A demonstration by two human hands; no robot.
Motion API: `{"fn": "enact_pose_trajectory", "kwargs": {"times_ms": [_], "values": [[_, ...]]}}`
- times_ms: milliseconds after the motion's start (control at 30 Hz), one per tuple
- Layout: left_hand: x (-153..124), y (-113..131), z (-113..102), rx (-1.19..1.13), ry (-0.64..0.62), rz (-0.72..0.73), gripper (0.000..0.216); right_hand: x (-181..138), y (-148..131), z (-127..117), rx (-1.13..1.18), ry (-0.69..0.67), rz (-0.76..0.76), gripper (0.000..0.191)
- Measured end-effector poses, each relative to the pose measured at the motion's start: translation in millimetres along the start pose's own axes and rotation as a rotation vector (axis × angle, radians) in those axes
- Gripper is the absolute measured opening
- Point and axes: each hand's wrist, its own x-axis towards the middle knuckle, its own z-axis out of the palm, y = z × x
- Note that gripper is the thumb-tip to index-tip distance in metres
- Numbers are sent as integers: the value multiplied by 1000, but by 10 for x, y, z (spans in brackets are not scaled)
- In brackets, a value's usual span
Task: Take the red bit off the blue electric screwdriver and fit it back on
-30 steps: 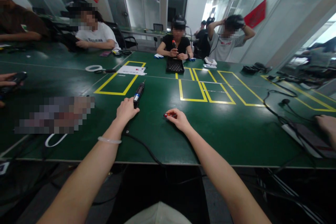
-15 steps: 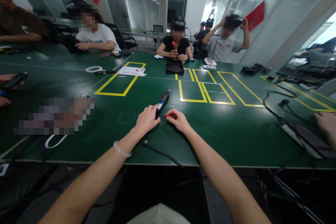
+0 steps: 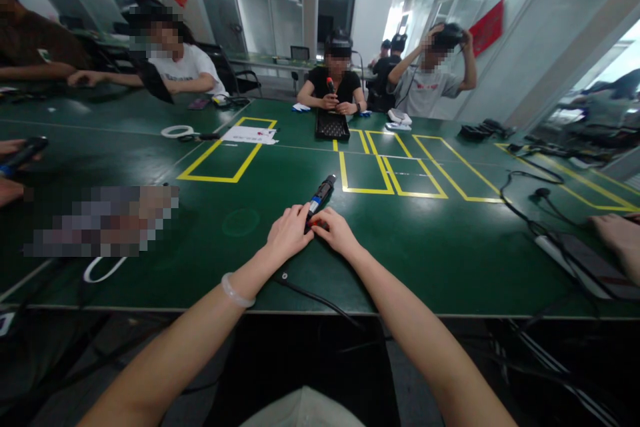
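My left hand (image 3: 290,232) is closed around the rear part of a black stick-shaped tool (image 3: 323,195) with a blue band, a white label and a pale tip. The tool slants away from me to the right, just above or on the green table (image 3: 240,293); I cannot tell which. My right hand (image 3: 339,232) pinches a small red piece (image 3: 312,223) against the tool's near end, next to my left thumb. Fingers hide most of the red piece. A black cable (image 3: 320,295) with a round end lies below my left hand.
Yellow tape rectangles (image 3: 367,192) mark the table ahead. Across it, a person (image 3: 336,83) works over a black tray (image 3: 331,127). White paper (image 3: 249,135) and a white ring (image 3: 177,131) lie far left. Cables and a dark flat device (image 3: 585,257) lie right, beside another person's hand (image 3: 617,233).
Both hands have come together: the tool shifted slightly right, and my right hand brought the red piece to its near end. At far left, a co-worker has stretched out an arm.
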Motion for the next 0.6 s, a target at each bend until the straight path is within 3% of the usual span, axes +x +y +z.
{"fn": "enact_pose_trajectory", "kwargs": {"times_ms": [400,600], "values": [[-23,65,-36,78,23,22,65,17,-42,43,-71,62,21,2],[2,88,-24,107,22,-25,55,-8,-88,12,-42,77,-35,13]]}}
